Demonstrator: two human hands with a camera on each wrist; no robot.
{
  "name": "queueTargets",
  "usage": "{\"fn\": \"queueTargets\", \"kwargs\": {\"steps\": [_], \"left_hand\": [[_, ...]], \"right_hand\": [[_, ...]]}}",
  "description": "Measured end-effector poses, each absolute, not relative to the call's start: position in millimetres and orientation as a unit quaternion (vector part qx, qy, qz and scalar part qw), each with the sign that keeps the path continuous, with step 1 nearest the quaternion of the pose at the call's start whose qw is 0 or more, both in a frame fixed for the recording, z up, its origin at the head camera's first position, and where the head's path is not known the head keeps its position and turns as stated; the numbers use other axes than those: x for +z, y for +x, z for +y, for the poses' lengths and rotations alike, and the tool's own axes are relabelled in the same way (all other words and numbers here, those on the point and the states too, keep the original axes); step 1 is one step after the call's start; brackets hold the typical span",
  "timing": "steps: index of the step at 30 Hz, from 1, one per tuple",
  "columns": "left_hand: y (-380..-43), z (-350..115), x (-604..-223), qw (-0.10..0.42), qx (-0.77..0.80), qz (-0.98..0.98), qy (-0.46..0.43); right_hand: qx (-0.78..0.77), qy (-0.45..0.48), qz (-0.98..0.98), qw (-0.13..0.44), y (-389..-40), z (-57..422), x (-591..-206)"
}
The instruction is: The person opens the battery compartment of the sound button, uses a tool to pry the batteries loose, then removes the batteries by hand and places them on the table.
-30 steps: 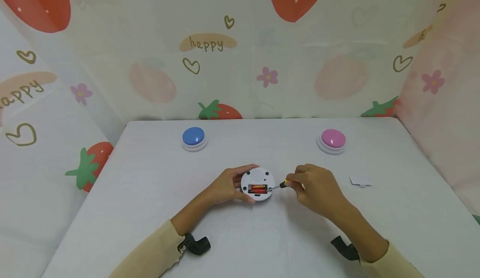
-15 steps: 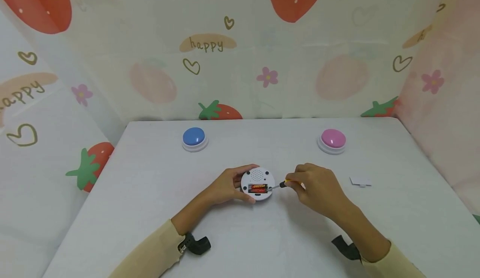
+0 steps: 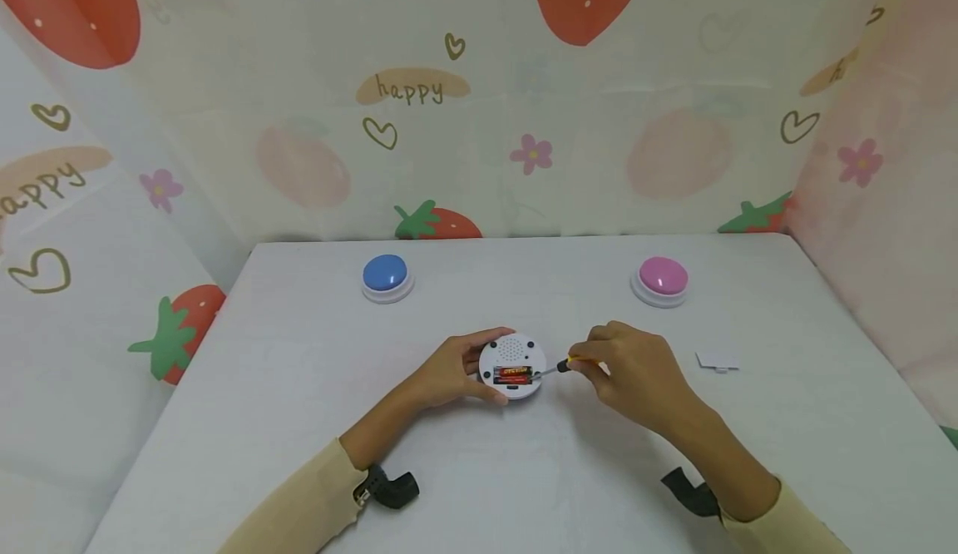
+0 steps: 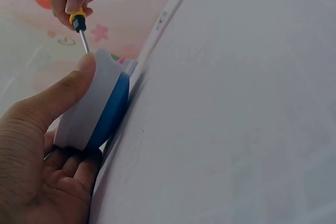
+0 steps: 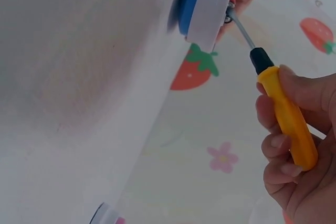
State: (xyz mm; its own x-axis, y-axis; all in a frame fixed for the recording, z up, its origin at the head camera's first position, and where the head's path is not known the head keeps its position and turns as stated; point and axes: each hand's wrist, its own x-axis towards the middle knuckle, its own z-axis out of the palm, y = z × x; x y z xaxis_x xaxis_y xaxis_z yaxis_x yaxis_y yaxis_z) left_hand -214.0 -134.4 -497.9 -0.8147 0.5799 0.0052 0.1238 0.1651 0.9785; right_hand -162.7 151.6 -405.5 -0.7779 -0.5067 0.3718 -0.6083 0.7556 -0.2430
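Head view, screwdriver (image 3: 564, 366) over edge of device (image 3: 512, 353), buttons (image 3: 385, 273) well apart

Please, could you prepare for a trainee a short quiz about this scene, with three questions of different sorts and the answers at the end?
1. Multiple choice: which colour is the handle of the screwdriver in the right hand?
a) pink
b) yellow
c) white

2. True or false: the batteries in the round device held by the left hand are uncovered.

3. Short answer: which button stands at the far side of the table together with the blue button?

Key:
1. b
2. True
3. The pink button
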Motion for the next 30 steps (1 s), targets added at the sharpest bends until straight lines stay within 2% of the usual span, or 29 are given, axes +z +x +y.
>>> {"fn": "queueTargets", "kwargs": {"steps": [30], "left_hand": [[-212.9, -135.7, -499.5, 0.193, 0.604, 0.733, 0.246]], "right_hand": [[0.186, 0.290, -0.927, 0.150, -161.6, 155.6, -402.2]]}}
